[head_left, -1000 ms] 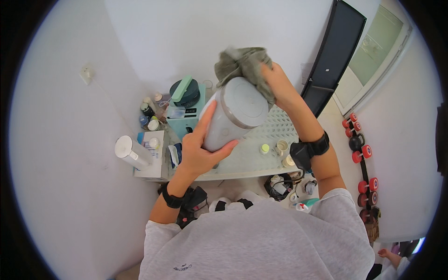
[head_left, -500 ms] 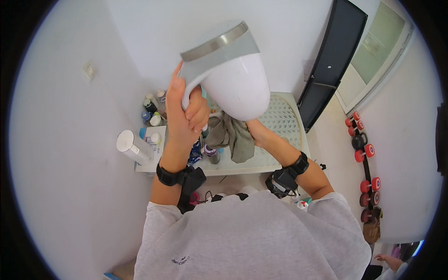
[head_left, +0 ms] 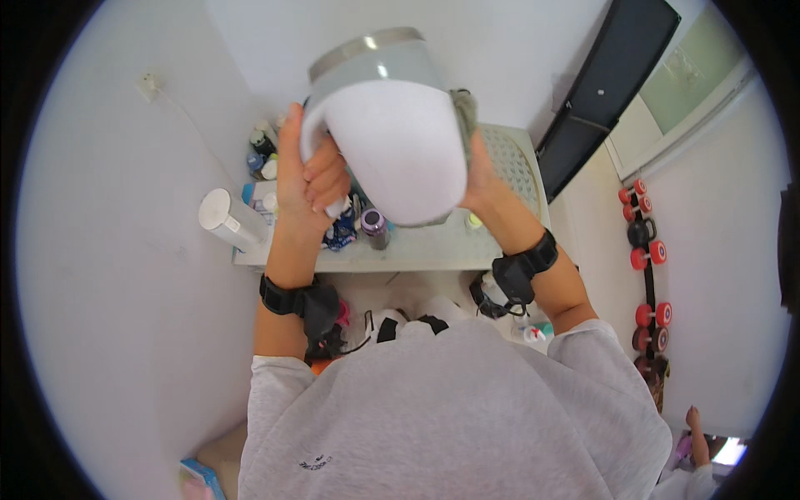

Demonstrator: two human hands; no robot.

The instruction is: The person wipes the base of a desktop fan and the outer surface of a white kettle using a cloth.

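Observation:
Held up in front of me is a large white jug-like appliance [head_left: 404, 146] with a grey collar, a shiny metal band at its upper end and a loop handle at its left. My left hand [head_left: 310, 171] is closed round the handle, thumb up along it. On the other side my right hand [head_left: 481, 175] presses a grey-green cloth [head_left: 464, 108] against the jug's wall. Its fingers are partly hidden behind the cloth and the jug. A bit of the cloth also shows under the jug's lower edge.
Below stands a pale table [head_left: 442, 254] bearing a purple-lidded bottle [head_left: 375, 225], a white pitcher [head_left: 229, 218] and several small bottles [head_left: 262, 143] at the left. A tall dark panel [head_left: 608, 92] stands at the right, near a dumbbell rack [head_left: 650, 275]. Another person's arm [head_left: 698, 442] shows at lower right.
The jug has turned and moved slightly left, showing more of its white side. My right hand and the cloth have gone from underneath it up to its right side.

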